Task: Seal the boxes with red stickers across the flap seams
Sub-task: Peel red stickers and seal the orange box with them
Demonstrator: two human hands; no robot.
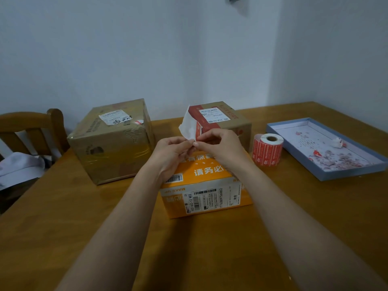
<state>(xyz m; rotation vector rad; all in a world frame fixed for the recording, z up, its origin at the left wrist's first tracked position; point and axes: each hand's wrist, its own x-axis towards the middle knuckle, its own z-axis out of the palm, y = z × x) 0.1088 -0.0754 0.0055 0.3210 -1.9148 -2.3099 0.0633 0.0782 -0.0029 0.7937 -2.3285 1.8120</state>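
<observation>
An orange box [207,198] with white shipping labels sits on the table right in front of me. Above its top, my left hand [171,152] and my right hand [220,143] pinch a red sticker on its white backing paper [190,127], their fingertips meeting at its lower edge. The paper stands up and curls away from the red part. A roll of red stickers [267,149] stands to the right of the box. A large brown box [112,139] sits at the back left. A smaller brown box [226,118] with a red strip across its top stands behind my hands.
A shallow blue tray [294,156] holding torn red and white scraps lies at the right on the wooden table [63,217]. A wooden chair [31,124] with pale cloth [21,166] beside it stands at the left edge. A white wall rises behind.
</observation>
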